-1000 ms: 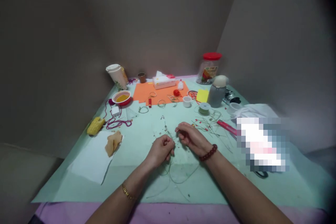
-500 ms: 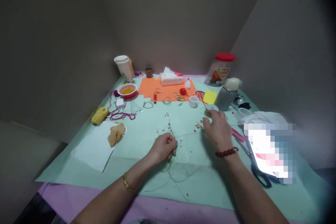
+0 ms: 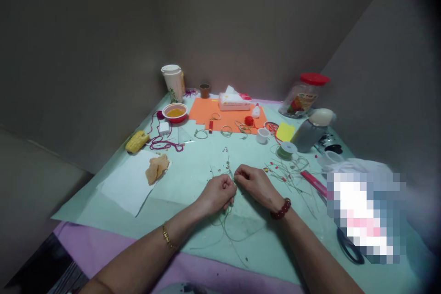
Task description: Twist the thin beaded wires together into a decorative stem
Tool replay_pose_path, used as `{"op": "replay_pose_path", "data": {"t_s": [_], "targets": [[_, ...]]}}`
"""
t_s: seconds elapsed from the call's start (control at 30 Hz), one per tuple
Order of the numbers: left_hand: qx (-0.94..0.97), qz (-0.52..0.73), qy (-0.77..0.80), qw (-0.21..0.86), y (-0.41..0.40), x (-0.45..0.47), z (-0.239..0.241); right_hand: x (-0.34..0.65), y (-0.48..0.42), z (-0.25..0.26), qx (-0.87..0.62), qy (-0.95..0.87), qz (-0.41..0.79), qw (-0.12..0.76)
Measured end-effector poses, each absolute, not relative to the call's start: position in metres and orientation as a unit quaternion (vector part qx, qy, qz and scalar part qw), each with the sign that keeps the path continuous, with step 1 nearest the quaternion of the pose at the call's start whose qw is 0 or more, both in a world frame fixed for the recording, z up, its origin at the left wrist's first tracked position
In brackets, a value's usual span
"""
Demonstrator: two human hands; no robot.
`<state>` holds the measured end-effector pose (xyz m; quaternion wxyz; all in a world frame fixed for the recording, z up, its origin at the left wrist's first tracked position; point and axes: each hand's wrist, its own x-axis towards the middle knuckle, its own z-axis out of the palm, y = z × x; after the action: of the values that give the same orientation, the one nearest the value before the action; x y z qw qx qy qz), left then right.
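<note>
Although the table (image 3: 203, 158), spread with a smooth pale green sheet (image 3: 165, 202), carries many things, the work sits at its near middle. Flat orange paper sheets (image 3: 203, 110) lie at the far side, a creased white paper sheet (image 3: 119, 188) at the left, and a clear plastic jar with a red lid (image 3: 299, 101) at the far right. The left hand (image 3: 217, 193) is closed in a pinch on a thin green cord (image 3: 237, 240), whose loose lengths trail toward the near edge. Close beside it, on the right, the right hand (image 3: 257, 186) curls its fingers inward; whether they are closed on a strand I cannot tell. Farther right stands a white spool wound with green cord (image 3: 286, 150). The cord looks very light, limp and apt to tangle, so it is probably best pinched between thumb and forefinger right beside the worked part, with the trailing ends left loose; a hard tug might tighten it in the wrong place. Smallest are the tiny dark and silvery beads (image 3: 228, 162) just beyond the hands, likely hard, slippery and quick to roll away.
</note>
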<state>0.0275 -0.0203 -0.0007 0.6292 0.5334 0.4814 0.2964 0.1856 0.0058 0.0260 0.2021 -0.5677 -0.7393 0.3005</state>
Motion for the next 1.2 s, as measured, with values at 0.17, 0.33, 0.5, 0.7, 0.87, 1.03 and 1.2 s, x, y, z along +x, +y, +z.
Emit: {"op": "replay_pose_path", "data": {"t_s": [0.17,0.33,0.5,0.7,0.87,1.03,1.2], "targets": [[0.523,0.282,0.484,0.643,-0.019,0.026,-0.004,0.190,0.017,0.023,-0.534,-0.769,0.302,0.179],[0.507,0.268,0.491,0.656,-0.017,0.027,-0.003,0.187,0.022,0.023,-0.557,-0.772,0.258,0.167],[0.495,0.254,0.513,0.654,-0.019,0.026,0.006,0.184,0.024,0.023,-0.588,-0.749,0.252,0.169],[0.500,0.249,0.507,0.657,-0.019,0.023,0.011,0.180,0.026,0.017,-0.592,-0.753,0.225,0.179],[0.517,0.243,0.490,0.659,-0.018,0.019,0.009,0.173,0.025,0.014,-0.604,-0.754,0.201,0.162],[0.521,0.249,0.502,0.644,-0.019,0.020,0.011,0.171,0.022,0.009,-0.641,-0.733,0.165,0.157],[0.504,0.238,0.506,0.658,-0.020,0.022,0.013,0.179,0.008,0.017,-0.623,-0.745,0.157,0.179]]}}
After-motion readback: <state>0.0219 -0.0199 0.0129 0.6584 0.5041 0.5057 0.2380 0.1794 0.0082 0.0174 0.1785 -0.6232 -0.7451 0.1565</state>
